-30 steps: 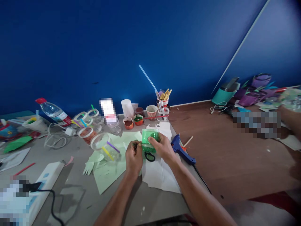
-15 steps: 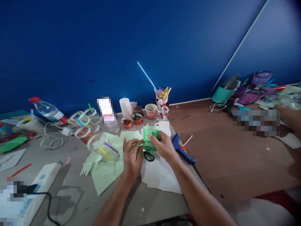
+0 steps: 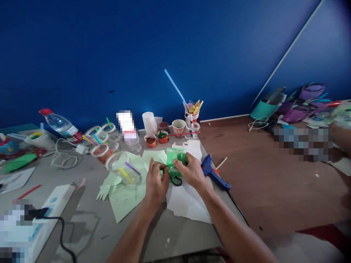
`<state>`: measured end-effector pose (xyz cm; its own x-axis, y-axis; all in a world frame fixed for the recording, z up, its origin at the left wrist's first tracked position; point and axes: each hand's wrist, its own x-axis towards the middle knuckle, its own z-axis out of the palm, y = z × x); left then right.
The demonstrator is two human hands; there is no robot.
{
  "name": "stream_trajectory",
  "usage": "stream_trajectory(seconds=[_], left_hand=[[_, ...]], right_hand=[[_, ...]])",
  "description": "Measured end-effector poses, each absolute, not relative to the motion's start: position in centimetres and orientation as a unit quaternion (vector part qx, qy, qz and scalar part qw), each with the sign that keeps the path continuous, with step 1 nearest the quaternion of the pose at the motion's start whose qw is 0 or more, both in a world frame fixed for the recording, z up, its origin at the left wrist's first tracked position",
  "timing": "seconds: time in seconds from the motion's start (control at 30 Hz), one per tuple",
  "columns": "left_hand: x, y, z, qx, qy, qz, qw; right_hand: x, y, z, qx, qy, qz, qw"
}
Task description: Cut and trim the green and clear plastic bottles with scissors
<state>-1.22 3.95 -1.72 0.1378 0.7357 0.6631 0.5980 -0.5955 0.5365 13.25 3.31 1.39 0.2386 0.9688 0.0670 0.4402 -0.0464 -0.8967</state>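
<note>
1. A blue wall (image 3: 109, 47) stands behind the grey counter (image 3: 87, 175).
2. Pale green paper (image 3: 126, 204) lies on the counter, left of some white paper (image 3: 182, 206).
3. The right hand (image 3: 192, 170) pinches a green plastic piece (image 3: 172, 155), its thumb on the near face.
4. The left hand (image 3: 156, 180) has curled fingers at the piece's left edge; whether they grip it, I cannot tell.
5. A blue glue gun (image 3: 218, 179) lies just right of the right hand.
6. The piece is above the white paper, near a black loop handle (image 3: 179, 184).
</note>
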Motion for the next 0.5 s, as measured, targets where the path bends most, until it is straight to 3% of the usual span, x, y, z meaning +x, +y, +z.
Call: stream_trajectory(seconds=[0.27, 0.5], left_hand=[[-0.7, 3.8, -0.9, 0.64, 0.576, 0.449, 0.238], [-0.2, 3.9, -0.9, 0.515, 0.594, 0.464, 0.408]], right_hand=[[13.3, 3.2, 1.9, -0.652, -0.541, 0.298, 0.44], [13.6, 3.6, 1.0, -0.629, -0.514, 0.33, 0.48]])
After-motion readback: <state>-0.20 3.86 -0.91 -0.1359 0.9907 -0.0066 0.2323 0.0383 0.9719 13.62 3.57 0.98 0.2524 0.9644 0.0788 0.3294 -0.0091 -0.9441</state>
